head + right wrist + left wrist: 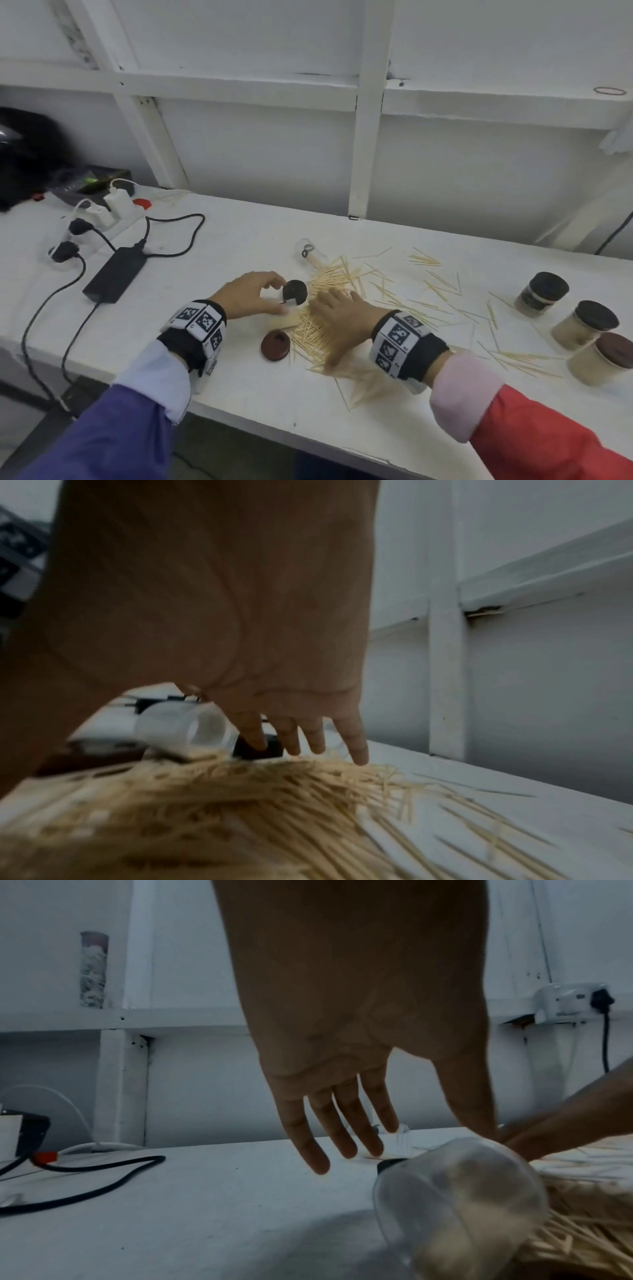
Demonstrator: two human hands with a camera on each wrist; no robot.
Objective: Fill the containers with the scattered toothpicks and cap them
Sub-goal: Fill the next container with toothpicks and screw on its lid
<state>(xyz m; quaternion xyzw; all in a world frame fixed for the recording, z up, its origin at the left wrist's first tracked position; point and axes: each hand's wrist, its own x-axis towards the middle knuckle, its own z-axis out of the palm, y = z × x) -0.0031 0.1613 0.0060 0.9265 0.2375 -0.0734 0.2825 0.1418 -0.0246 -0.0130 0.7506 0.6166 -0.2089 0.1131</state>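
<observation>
A clear container (286,318) (459,1199) (178,727) lies on its side, its open mouth facing a heap of toothpicks (313,337) (274,804). My left hand (279,296) (404,1139) arches over it with straight fingers, the thumb resting on the container. A black cap (295,291) (270,746) stands tilted on edge just past the container's mouth. My right hand (337,301) (308,739) lies flat and open on the heap, fingers pointing at the cap and the container. A brown lid (275,345) lies flat near the front.
An empty clear container (308,251) lies behind the heap. Three capped, filled containers (543,293) (587,323) (603,358) stand at the right. Loose toothpicks (445,291) spread rightward. A power strip (102,212), black adapter (114,275) and cables occupy the left. The table's front edge (308,435) is close.
</observation>
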